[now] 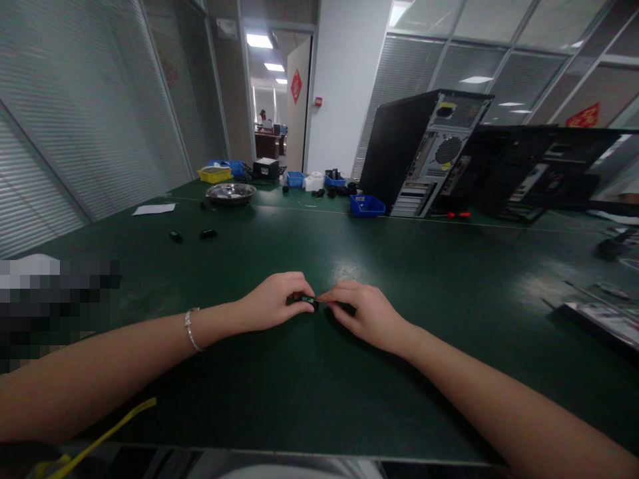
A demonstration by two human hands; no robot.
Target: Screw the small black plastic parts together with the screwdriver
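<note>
Between the thumb and fingers of my left hand (pixel 274 303) is a small black piece with a green part (pixel 309 301), held low over the green tabletop (pixel 319 392). Its exact kind is too small to tell. My right hand (pixel 369 314) is closed in a pinch just to the right of that piece, its fingertips at or very near the end of it. Whatever the right fingertips grip, if anything, is too small to make out. Two similar small black pieces, one (pixel 175 236) and another (pixel 208 233), lie on the table at the left.
A metal bowl (pixel 230 193), a white paper (pixel 154 209) and a yellow bin (pixel 214 175) stand back left. A blue bin (pixel 367 206) sits by a black computer tower (pixel 399 146). At right lies an open tray-like part (pixel 602 322). A yellow strap (pixel 112 429) crosses the near left edge.
</note>
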